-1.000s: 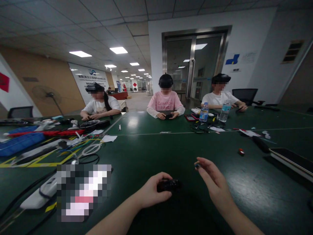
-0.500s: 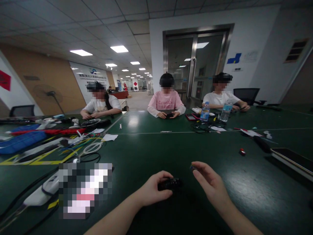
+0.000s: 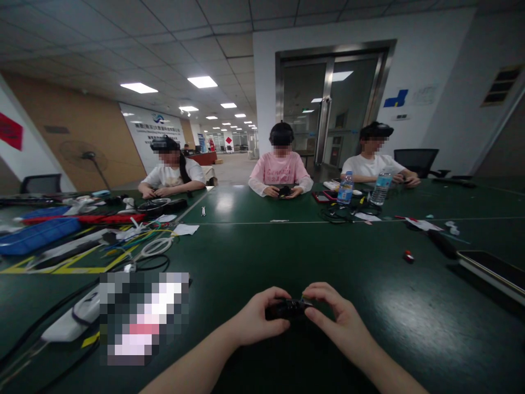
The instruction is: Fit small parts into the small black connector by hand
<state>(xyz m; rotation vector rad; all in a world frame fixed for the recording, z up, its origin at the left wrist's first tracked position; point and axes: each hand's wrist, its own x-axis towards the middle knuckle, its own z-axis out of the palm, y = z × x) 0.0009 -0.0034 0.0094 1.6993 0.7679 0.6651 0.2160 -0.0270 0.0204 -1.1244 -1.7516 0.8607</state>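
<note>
A short, glossy black object is gripped in my left hand, the thumb along its near side and the fingers curled over its far side. Its exact kind cannot be made out. My right hand is at its right end, thumb and forefinger pinched around a small dark piece that meets the black object there. The fingertips partly hide this piece, and whether it is seated in the object cannot be told. Both hands are just above the green table.
On the left lie a white power strip, a blurred-out bright screen, coiled cables and a blue tray. To the right are a small red item and a phone-like slab. Bottles and three seated people are opposite.
My right hand has moved left with the small dark piece, from a gap away to the right end of the black object. My left hand has stayed nearly still.
</note>
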